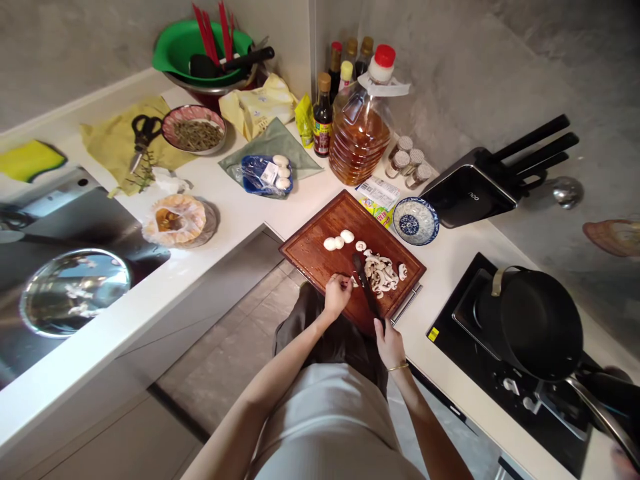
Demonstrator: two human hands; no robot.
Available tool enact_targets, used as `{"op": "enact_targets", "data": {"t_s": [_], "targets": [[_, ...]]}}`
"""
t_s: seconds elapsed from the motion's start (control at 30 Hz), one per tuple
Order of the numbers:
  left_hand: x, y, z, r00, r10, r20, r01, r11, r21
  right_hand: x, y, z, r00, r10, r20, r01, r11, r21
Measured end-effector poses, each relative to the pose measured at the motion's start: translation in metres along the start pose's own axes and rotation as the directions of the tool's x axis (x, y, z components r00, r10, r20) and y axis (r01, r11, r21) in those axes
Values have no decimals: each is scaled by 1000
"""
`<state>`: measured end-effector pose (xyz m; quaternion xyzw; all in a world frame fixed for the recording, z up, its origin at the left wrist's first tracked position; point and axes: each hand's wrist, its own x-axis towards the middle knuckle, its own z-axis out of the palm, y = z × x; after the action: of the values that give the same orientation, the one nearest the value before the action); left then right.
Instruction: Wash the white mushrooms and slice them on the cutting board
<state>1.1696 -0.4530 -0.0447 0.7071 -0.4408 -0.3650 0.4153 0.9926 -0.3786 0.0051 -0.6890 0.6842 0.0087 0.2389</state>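
Observation:
My right hand (390, 343) is wrapped round the handle of a dark-bladed kitchen knife (366, 285), whose blade lies over the wooden cutting board (315, 248). Just left of the blade, the curled fingers of my left hand (338, 293) pinch a small white mushroom piece (355, 281), mostly hidden by the fingertips. Sliced mushrooms (381, 273) form a loose pile to the right of the knife. Farther up the board, several whole white mushrooms (339, 241) sit in a row, with another mushroom (361, 246) near the knife tip.
Beyond the board stand a big oil jug (360, 133), a blue-patterned bowl (416, 221) and a knife block (473, 190). A blue mushroom tray (267, 175) lies to the left. At right, a black pan (543, 323) rests on the stove; the sink at left holds a metal bowl (37, 293).

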Motion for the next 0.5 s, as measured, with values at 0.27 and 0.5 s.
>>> {"op": "enact_targets", "data": {"t_s": [0.27, 0.5], "targets": [[0, -1, 2, 1000, -7, -4, 7, 1000, -8, -16, -5, -16, 997, 20, 79, -10, 992, -129], [-1, -3, 3, 1000, -2, 4, 2, 1000, -10, -16, -6, -18, 994, 29, 109, -15, 991, -133]]}}
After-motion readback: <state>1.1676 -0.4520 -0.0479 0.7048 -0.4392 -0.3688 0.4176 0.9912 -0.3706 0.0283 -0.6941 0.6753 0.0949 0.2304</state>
